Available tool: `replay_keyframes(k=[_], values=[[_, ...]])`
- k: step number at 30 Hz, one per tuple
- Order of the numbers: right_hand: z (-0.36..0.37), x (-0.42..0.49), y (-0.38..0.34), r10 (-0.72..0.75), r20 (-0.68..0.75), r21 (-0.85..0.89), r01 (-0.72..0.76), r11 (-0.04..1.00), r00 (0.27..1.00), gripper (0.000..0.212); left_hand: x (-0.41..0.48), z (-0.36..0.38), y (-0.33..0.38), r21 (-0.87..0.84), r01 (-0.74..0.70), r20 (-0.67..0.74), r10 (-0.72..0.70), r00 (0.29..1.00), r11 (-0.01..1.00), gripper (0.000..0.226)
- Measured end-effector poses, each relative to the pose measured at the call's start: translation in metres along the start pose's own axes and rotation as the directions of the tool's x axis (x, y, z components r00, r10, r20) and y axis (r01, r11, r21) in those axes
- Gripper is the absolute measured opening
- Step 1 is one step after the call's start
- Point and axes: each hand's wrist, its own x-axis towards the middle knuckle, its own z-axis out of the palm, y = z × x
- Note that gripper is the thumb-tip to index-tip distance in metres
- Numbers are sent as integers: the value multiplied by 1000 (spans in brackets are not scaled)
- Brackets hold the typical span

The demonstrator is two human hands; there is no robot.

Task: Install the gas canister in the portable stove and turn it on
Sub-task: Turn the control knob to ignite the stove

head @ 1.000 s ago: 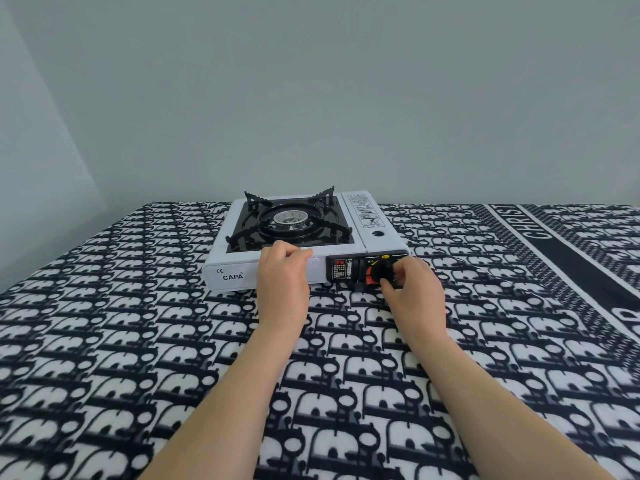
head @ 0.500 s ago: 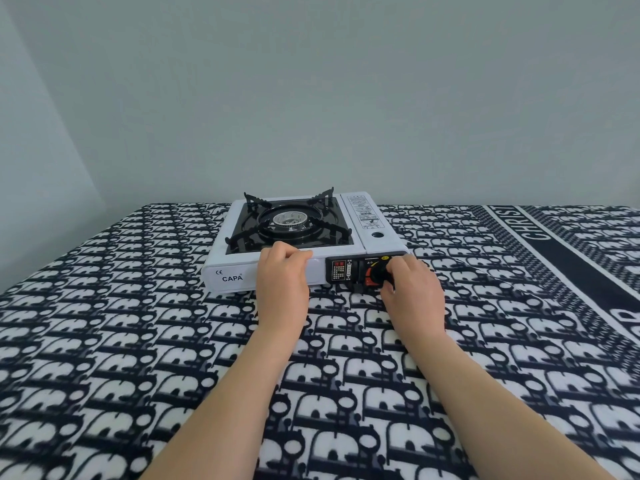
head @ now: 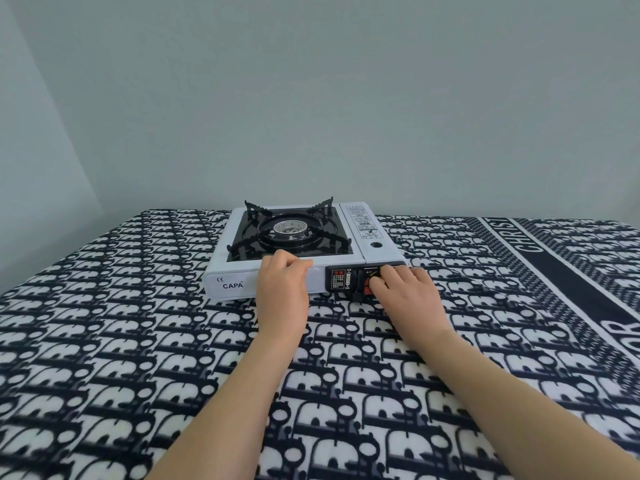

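Note:
A white portable stove (head: 228,284) marked CAPA sits in the middle of the patterned surface, with a black burner (head: 290,230) and pan supports on top. Its canister compartment lid (head: 367,230) on the right is closed, so the gas canister is hidden. My left hand (head: 282,289) is curled against the stove's front edge, pressing on it. My right hand (head: 407,294) grips the black control knob (head: 373,281) on the front panel; the fingers cover most of the knob. No flame shows at the burner.
A black-and-white patterned blanket (head: 138,341) covers the whole surface. A dark lettered stripe (head: 568,282) runs along its right side. A plain pale wall (head: 311,98) stands close behind the stove.
My right hand has rotated on the knob and shifted slightly up and over it, covering more of the dial. My left hand and the stove stay where they were.

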Motion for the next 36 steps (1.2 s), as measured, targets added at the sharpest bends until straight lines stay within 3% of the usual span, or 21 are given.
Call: replay_keyframes(k=[9,22,30,36], values=[[-6,5,8,-244,95,-132,256,958,965,27,0,0,0,6,3,10,-3,1000,1000,35],[-19,16,8,-422,309,-221,496,840,852,14,0,0,-1,9,7,12,-7,1000,1000,38],[-22,24,8,-469,397,-234,581,780,789,13,0,0,0,1,12,5,-12,1000,1000,35],[-17,27,9,-519,365,-221,613,758,773,14,0,1,0,-8,27,-3,-27,1000,1000,28]])
